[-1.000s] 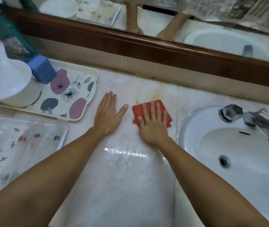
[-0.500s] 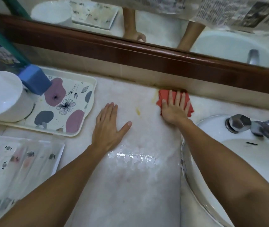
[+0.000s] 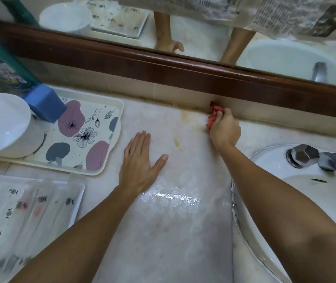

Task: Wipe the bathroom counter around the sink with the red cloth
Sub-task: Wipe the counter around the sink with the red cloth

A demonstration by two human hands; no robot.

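Observation:
The red cloth [image 3: 213, 114] is bunched up in my right hand [image 3: 225, 128], which is closed around it at the back of the pale marble counter [image 3: 183, 231], right against the low backsplash under the brown mirror frame. Only its crumpled top and left edge show. My left hand [image 3: 140, 163] lies flat on the counter, fingers spread, empty, left of the cloth. The white sink [image 3: 314, 203] is to the right, with my right forearm crossing its rim. Yellowish stains [image 3: 176, 142] mark the counter between my hands.
A floral tray [image 3: 85, 137] at the left holds a white bowl [image 3: 3, 127] and a green bottle with a blue cap [image 3: 44, 103]. Clear plastic packets [image 3: 20, 217] lie at the front left. A metal faucet [image 3: 322, 158] stands behind the sink. A wet patch [image 3: 171, 198] glistens mid-counter.
My right hand slid the cloth from mid-counter back to the backsplash, then went from flat on it to a fist bunching it up. My left hand stayed flat in place.

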